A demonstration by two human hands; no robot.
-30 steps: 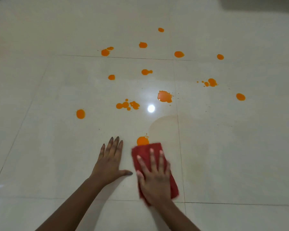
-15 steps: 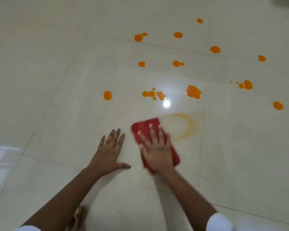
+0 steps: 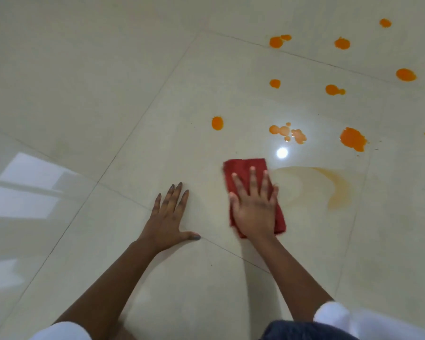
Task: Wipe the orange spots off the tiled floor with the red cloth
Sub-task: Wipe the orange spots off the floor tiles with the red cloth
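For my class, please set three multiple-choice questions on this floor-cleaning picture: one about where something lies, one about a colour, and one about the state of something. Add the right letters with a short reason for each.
1. Where is the pale orange smear relative to the red cloth?
A. to its right
B. to its left
C. under the left hand

2. What colour are the sleeves?
A. black
B. white
C. green

3. How is the right hand placed?
A. clenched in a fist in the air
B. pinching the cloth by one corner
C. flat on the cloth, fingers spread

Answers:
1. A, the curved smear on the tiled floor runs off to the cloth's right.
2. B, white cuffs show at both arms.
3. C, the palm presses the cloth down, while the left hand rests bare on the floor.
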